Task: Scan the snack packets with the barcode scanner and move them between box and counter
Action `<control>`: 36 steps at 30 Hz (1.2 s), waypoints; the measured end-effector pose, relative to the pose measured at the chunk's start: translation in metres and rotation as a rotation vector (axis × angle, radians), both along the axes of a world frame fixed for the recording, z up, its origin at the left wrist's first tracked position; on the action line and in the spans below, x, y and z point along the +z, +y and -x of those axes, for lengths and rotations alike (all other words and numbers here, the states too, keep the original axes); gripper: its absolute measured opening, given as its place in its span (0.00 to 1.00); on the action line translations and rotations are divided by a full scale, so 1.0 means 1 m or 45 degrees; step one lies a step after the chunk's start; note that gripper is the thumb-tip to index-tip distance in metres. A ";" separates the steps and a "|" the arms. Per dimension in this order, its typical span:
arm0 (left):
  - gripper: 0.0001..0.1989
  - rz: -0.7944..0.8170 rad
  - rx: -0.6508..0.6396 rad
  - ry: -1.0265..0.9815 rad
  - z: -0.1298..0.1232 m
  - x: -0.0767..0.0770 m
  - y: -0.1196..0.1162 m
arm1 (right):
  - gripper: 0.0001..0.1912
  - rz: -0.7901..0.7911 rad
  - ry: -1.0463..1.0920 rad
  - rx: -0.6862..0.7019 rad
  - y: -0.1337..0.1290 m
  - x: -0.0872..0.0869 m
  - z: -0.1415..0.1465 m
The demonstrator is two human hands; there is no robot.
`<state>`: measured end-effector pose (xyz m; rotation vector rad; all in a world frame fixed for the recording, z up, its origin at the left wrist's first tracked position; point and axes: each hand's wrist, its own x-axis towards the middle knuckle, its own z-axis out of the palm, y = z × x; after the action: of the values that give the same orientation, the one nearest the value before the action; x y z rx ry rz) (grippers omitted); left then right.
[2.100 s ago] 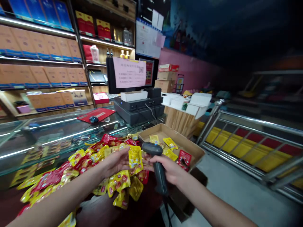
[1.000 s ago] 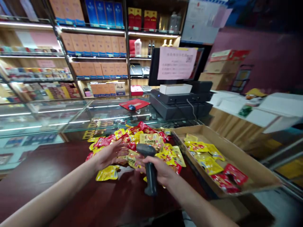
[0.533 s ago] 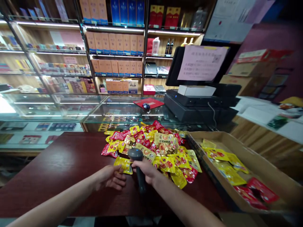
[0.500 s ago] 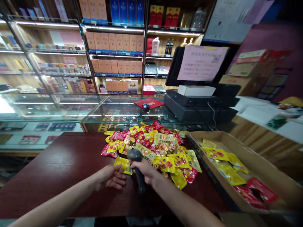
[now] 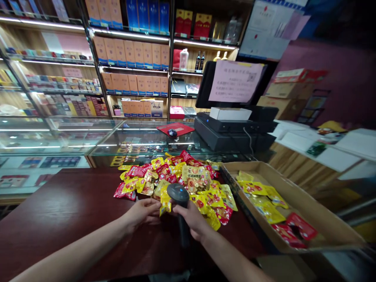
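Note:
My right hand [image 5: 192,219] is wrapped round a dark handheld scanner [image 5: 178,194], its head up and its handle pointing down. Just left of the scanner, my left hand [image 5: 147,212] pinches a small yellow packet [image 5: 165,201], which stands tilted close to the scanner's head. Behind both hands a heap of red, yellow and gold snack packets [image 5: 196,176] covers the back of the dark red table [image 5: 73,211]. The lower part of the scanner's handle is blurred.
At the right stands an open cardboard box [image 5: 317,192] with several packets inside. A glass counter [image 5: 102,147] runs behind the table, bearing a red mat [image 5: 183,127] with a mouse and a black monitor [image 5: 202,88]. Stocked shelves line the back.
The yellow packet has been turned more upright beside the scanner. My right hand and the scanner have shifted slightly right, and the view has swung to the right.

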<state>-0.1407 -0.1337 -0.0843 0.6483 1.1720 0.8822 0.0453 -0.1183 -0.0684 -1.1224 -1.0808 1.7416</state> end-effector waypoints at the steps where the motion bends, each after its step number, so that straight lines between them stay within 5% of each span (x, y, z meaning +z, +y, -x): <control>1: 0.18 -0.038 0.073 -0.006 -0.007 0.002 0.006 | 0.12 -0.025 0.004 -0.038 0.000 0.002 -0.005; 4: 0.20 -0.083 0.223 -0.062 -0.025 0.011 0.023 | 0.13 -0.095 -0.014 -0.141 0.001 0.006 -0.018; 9: 0.19 -0.026 -0.149 -0.232 -0.042 0.027 0.055 | 0.10 -0.167 -0.108 -0.210 0.008 0.009 -0.040; 18: 0.16 -0.206 -0.031 -0.012 -0.050 0.045 0.119 | 0.17 -0.074 -0.036 -0.131 -0.001 0.017 -0.036; 27: 0.16 -0.200 -0.022 0.016 -0.047 0.064 0.135 | 0.20 -0.067 -0.008 -0.083 -0.010 0.028 -0.016; 36: 0.15 -0.225 -0.049 0.022 -0.047 0.074 0.131 | 0.12 -0.171 -0.200 -0.081 -0.009 0.033 -0.011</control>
<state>-0.0941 -0.0026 -0.0101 0.8206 1.1009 0.9564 0.0563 -0.1276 -0.0358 -1.2118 -1.2243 1.5280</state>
